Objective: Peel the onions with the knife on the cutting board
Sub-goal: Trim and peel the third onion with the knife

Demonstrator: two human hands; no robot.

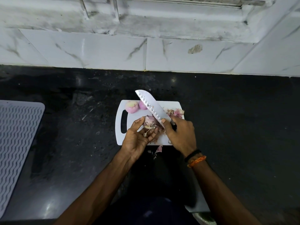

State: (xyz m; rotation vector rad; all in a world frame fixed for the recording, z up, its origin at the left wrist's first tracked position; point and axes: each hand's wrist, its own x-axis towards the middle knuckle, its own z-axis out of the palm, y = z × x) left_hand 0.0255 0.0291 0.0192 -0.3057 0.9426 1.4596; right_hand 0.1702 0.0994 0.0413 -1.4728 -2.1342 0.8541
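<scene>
From the head camera, you look down on a black table [227, 127] with a white cutting board [129, 137] near its middle. Your left hand [138, 138] curls round a partly peeled onion [150, 121], holding it just above the board's near half. Your right hand [180, 133] grips the knife [151, 107] by its handle, thumb laid along the blade near the onion, with the tip pointing up toward the far left. Two peeled onions [132, 107] sit side by side at the board's far left corner, the right one partly hidden behind the blade. Loose skins [176, 112] pile up at the far right corner. A ribbed grey mat [17, 143] lies at the table's left edge.
</scene>
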